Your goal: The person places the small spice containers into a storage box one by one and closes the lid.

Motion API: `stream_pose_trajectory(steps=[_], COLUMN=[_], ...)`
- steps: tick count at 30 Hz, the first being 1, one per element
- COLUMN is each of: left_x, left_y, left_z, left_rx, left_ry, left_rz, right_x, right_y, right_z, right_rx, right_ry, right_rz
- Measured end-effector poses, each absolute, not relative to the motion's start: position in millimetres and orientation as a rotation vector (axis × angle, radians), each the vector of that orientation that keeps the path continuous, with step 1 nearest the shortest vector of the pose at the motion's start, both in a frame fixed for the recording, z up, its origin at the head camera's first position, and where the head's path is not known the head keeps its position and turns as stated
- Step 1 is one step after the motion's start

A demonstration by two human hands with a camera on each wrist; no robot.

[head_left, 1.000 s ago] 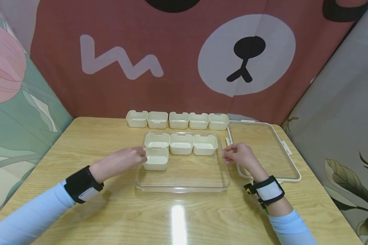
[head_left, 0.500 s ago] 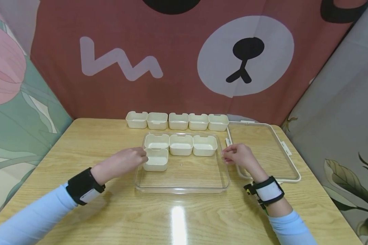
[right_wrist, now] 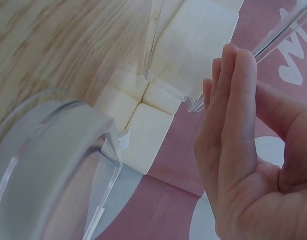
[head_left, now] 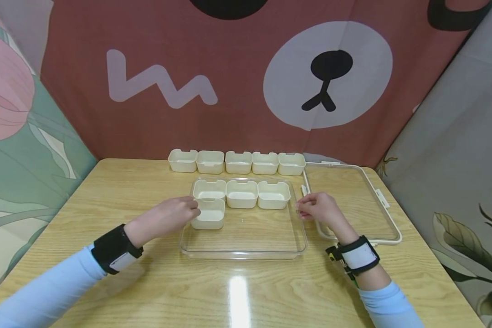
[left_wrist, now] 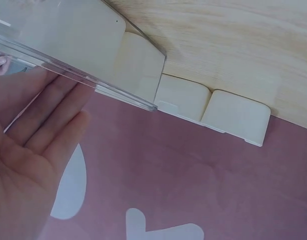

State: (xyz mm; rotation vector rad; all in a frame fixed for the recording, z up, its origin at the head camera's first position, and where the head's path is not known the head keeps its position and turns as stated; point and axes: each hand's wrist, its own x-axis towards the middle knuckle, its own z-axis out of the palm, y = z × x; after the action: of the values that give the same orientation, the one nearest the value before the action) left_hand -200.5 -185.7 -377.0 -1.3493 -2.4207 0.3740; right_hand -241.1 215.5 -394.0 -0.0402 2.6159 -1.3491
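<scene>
A clear plastic box lies on the table, holding several cream containers: three in a back row and one container at the front left. My left hand reaches over the box's left rim, its fingertips holding the left edge of that front container. In the left wrist view the fingers pass behind the clear rim, hiding the tips. At the box's right wall, my right hand pinches the rim between thumb and fingers. In the right wrist view its fingers lie straight and close together beside the clear edge.
Behind the box stands a row of several cream containers. A clear lid with a white frame lies to the right, close to the right hand. The wooden table ends at a printed cloth at the back.
My left hand has shifted slightly to the right over the front-left container's edge. My right hand, the box and the containers have stayed in place.
</scene>
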Motion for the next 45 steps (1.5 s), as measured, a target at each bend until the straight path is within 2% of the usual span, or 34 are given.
stream_pose_trajectory(steps=[11,23,45], left_x=[-218,-250,-304], left_y=[-184,-202,-223], left_z=[-376,-374,-377], left_rx=[-1.264,-1.104,-0.913], left_ry=[-2.299,-2.234,-2.321], left_rz=[0.108,-0.092,-0.076], right_x=[-240,-240,-240], right_y=[215,215,218], right_z=[-393,-392,-393], right_rx=[-0.033,-0.044,-0.052], right_ry=[2.615,2.629,2.614], right_rz=[-1.358,-1.34,-1.355])
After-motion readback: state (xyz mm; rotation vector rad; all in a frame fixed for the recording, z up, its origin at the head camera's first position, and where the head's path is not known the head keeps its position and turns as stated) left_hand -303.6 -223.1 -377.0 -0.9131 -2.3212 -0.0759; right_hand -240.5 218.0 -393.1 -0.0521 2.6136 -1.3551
